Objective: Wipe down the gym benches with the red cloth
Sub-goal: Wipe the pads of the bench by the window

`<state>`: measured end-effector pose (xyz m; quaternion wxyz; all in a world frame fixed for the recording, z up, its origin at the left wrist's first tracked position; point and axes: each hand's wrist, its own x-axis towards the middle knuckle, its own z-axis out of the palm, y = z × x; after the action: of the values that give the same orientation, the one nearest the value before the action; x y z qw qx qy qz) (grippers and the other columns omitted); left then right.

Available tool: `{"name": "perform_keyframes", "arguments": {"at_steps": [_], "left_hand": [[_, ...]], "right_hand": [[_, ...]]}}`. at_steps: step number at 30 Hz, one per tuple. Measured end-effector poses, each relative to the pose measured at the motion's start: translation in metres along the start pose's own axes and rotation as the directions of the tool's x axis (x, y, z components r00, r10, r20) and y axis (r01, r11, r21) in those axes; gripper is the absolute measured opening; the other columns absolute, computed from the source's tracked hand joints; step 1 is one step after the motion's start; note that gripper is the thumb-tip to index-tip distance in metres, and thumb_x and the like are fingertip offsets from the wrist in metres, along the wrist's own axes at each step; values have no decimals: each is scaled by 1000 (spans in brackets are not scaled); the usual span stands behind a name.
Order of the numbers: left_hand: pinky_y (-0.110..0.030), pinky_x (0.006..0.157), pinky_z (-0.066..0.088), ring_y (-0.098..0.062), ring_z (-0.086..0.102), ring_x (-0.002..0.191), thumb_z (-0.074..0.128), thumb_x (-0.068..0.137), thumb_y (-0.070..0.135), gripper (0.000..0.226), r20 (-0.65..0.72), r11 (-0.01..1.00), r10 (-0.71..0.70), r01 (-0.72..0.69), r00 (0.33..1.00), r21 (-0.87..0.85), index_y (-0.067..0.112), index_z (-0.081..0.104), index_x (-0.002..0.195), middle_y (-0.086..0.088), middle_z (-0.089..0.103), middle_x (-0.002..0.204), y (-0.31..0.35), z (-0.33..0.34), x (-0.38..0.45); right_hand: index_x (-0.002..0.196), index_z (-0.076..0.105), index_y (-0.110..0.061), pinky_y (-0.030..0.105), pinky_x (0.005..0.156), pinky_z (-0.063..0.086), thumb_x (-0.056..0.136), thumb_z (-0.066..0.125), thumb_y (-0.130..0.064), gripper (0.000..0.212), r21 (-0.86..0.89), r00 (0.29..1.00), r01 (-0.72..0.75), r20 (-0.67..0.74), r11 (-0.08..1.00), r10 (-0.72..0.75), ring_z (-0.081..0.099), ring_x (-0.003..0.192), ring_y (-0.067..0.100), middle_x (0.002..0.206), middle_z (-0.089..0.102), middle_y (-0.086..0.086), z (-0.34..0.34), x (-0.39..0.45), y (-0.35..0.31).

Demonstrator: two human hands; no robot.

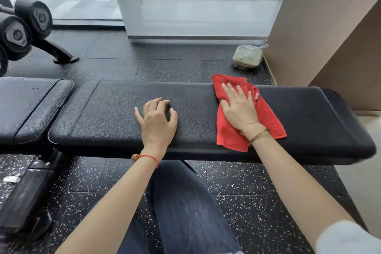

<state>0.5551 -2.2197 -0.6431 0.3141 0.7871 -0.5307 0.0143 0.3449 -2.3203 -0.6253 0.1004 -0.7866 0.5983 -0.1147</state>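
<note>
Speckled black rubber flooring is surrounding the long black leather-grain bench pad [115, 113], the worktop here. Near its middle, the left hand [157, 118] is resting spread and empty. Toward the right end, the right hand [239, 107] is pressing flat on the crumpled red cloth [268, 119], whose loose near-edge corner could bunch and skip patches.
</note>
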Motion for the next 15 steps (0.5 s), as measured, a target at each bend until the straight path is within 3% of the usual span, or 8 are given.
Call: {"name": "perform_keyframes", "arguments": {"at_steps": [3, 8, 15], "left_hand": [[-54, 119, 18, -20, 47, 127, 55, 93, 30, 29, -3, 997, 65, -65, 998, -32, 19, 65, 117, 2, 61, 128, 1, -4, -2], [-54, 120, 17, -21, 47, 128, 58, 92, 30, 29, 16, 992, 62, -60, 998, -114, 19, 64, 118, 3, 61, 128, 0, -7, -2], [-59, 119, 12, -20, 44, 132, 55, 91, 37, 41, 70, 987, 154, -156, 986, 31, 22, 59, 129, 4, 57, 134, 24, 8, -9]], "right_hand": [[154, 17, -33, 46, 122, -3, 99, 36, -35, 58, 7, 996, 80, 30, 997, -80, 10, 150, 17, 162, 16, -10, 3, -6, -15], [153, 20, -35, 44, 122, -3, 99, 39, -36, 57, 41, 974, 225, 31, 973, -226, 12, 150, 14, 160, 20, -12, 0, -49, -2], [153, 22, -35, 44, 122, 0, 100, 39, -34, 55, 24, 997, 68, -24, 997, -68, 13, 150, 14, 160, 20, -12, -16, -65, 54]]}}
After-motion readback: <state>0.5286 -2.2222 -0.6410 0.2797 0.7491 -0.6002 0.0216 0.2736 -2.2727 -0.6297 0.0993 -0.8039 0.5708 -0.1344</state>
